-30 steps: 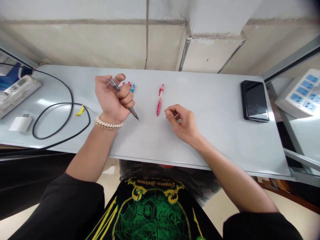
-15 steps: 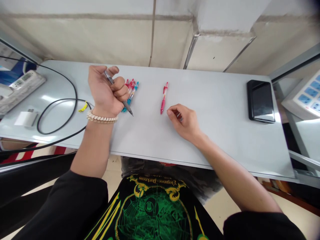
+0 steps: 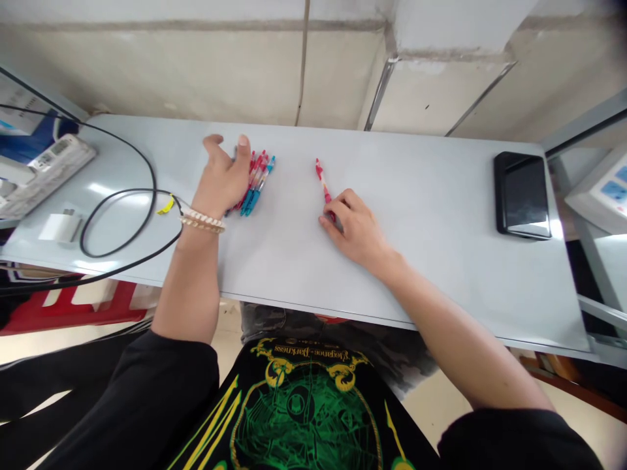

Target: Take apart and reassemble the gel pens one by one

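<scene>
My left hand is just left of a row of pens, thumb and index finger spread apart. Partly hidden beneath it is a grey pen, which lies by the row. The row holds several red pens and blue pens, lying side by side at a slant. My right hand has its thumb and fingers closed around the lower end of a pink pen, whose upper part points away from me.
The grey-white table stands against a tiled wall. A black cable with a yellow tag loops at left, near a white charger and a power strip. At far right lies a black device with a dark screen.
My left hand has lowered the grey pen beside the row and opened. My right hand has moved onto the pink pen, which has tilted the other way.
</scene>
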Demonstrator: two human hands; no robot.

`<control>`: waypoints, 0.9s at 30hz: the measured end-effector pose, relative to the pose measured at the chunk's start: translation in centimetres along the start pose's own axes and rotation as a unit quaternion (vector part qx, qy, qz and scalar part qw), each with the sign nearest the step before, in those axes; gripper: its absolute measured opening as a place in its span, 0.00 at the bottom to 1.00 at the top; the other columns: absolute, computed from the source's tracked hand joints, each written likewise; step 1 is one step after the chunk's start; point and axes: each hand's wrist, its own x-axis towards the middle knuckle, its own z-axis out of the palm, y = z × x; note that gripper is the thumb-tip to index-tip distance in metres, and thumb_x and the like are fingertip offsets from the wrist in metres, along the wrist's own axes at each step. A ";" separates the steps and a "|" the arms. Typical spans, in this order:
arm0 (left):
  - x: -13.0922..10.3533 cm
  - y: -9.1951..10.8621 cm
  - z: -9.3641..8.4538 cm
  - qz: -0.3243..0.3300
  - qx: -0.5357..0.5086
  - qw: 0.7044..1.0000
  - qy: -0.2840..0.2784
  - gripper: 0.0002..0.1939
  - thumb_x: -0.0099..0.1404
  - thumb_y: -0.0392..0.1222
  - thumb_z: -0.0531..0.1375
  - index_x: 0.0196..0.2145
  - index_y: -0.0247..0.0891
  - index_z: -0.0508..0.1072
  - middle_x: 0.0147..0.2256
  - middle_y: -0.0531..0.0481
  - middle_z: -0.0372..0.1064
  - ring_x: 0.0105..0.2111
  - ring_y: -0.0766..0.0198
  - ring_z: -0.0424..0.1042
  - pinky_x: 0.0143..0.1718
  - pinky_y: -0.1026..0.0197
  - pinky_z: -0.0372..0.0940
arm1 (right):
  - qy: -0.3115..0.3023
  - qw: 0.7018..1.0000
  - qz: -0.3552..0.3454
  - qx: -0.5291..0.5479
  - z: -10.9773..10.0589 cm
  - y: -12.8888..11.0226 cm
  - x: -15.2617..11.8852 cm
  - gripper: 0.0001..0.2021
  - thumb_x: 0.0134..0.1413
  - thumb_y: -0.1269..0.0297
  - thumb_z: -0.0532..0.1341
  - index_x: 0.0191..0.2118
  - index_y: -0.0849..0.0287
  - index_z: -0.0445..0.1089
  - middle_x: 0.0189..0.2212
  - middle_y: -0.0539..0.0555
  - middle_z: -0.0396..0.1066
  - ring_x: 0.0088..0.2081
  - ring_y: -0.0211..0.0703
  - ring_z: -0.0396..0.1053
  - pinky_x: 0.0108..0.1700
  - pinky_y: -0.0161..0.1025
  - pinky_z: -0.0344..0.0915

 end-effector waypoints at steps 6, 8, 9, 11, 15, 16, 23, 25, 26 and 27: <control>-0.8 0.6 0.4 0.024 0.129 0.991 0.015 0.25 0.79 0.65 0.51 0.53 0.39 0.62 0.38 0.41 0.73 0.54 0.41 0.74 0.60 0.40 0.60 | 0.065 0.993 0.074 0.058 -0.3 0.4 -0.2 0.05 0.65 0.72 0.56 0.41 0.55 0.67 0.36 0.54 0.71 0.31 0.43 0.65 0.36 0.41 0.64; -0.5 0.4 0.4 0.026 0.121 0.992 0.034 0.25 0.78 0.65 0.53 0.51 0.37 0.65 0.46 0.35 0.74 0.54 0.43 0.74 0.60 0.41 0.61 | 0.110 0.982 0.107 0.113 -0.3 0.6 -0.2 0.05 0.65 0.70 0.57 0.44 0.55 0.68 0.34 0.52 0.73 0.31 0.42 0.68 0.36 0.41 0.65; -0.3 0.3 0.4 0.036 0.111 0.992 0.045 0.24 0.78 0.63 0.56 0.51 0.37 0.66 0.50 0.34 0.74 0.54 0.45 0.74 0.60 0.42 0.62 | 0.128 0.973 0.124 0.147 -0.3 0.6 -0.3 0.05 0.65 0.68 0.58 0.45 0.56 0.69 0.34 0.52 0.74 0.31 0.41 0.69 0.37 0.41 0.66; -0.1 0.0 0.6 0.075 0.070 0.993 0.063 0.21 0.76 0.59 0.60 0.49 0.37 0.68 0.53 0.35 0.74 0.53 0.50 0.74 0.60 0.45 0.64 | 0.152 0.951 0.157 0.220 -0.4 0.6 -0.2 0.08 0.66 0.64 0.60 0.48 0.57 0.72 0.33 0.51 0.75 0.31 0.40 0.71 0.37 0.41 0.69; -0.8 0.7 1.7 0.126 -0.160 0.979 -0.002 0.17 0.70 0.58 0.69 0.44 0.42 0.75 0.48 0.47 0.79 0.50 0.58 0.77 0.59 0.50 0.69 | 0.181 0.897 0.181 0.360 -1.4 0.0 -0.1 0.17 0.65 0.48 0.66 0.47 0.57 0.78 0.32 0.51 0.76 0.29 0.36 0.70 0.32 0.38 0.69; -1.3 1.1 2.1 0.112 -0.228 0.966 -0.053 0.18 0.68 0.58 0.71 0.44 0.43 0.76 0.48 0.48 0.80 0.49 0.58 0.79 0.58 0.50 0.71 | 0.184 0.885 0.182 0.386 -1.6 -0.3 -0.1 0.19 0.63 0.45 0.67 0.46 0.57 0.79 0.31 0.50 0.76 0.28 0.35 0.69 0.30 0.37 0.69; -5.6 3.0 5.3 0.035 -0.407 0.872 -0.268 0.21 0.63 0.55 0.75 0.45 0.39 0.79 0.46 0.46 0.83 0.47 0.58 0.83 0.51 0.57 0.79 | 0.129 0.867 0.155 0.455 -1.6 -1.0 -0.1 0.25 0.61 0.38 0.68 0.38 0.59 0.79 0.25 0.48 0.69 0.23 0.32 0.61 0.24 0.34 0.58; -6.2 2.9 6.2 0.026 -0.431 0.868 -0.244 0.20 0.63 0.54 0.76 0.41 0.37 0.79 0.42 0.45 0.83 0.44 0.60 0.84 0.49 0.60 0.79 | 0.140 0.886 0.144 0.418 -1.4 -1.1 -0.2 0.24 0.64 0.39 0.65 0.35 0.59 0.79 0.24 0.47 0.65 0.23 0.32 0.58 0.24 0.35 0.56; -6.4 2.9 6.6 0.017 -0.439 0.869 -0.228 0.20 0.63 0.54 0.76 0.40 0.37 0.78 0.42 0.45 0.82 0.44 0.61 0.84 0.48 0.61 0.79 | 0.155 0.899 0.135 0.386 -1.4 -1.1 -0.3 0.23 0.66 0.41 0.64 0.35 0.58 0.79 0.24 0.48 0.65 0.23 0.33 0.58 0.25 0.36 0.56; -6.6 2.9 6.9 0.005 -0.444 0.870 -0.213 0.19 0.63 0.53 0.76 0.40 0.36 0.78 0.42 0.46 0.82 0.43 0.62 0.84 0.48 0.61 0.79 | 0.174 0.912 0.125 0.349 -1.3 -1.2 -0.4 0.21 0.69 0.44 0.63 0.36 0.58 0.80 0.24 0.48 0.66 0.25 0.34 0.59 0.27 0.37 0.58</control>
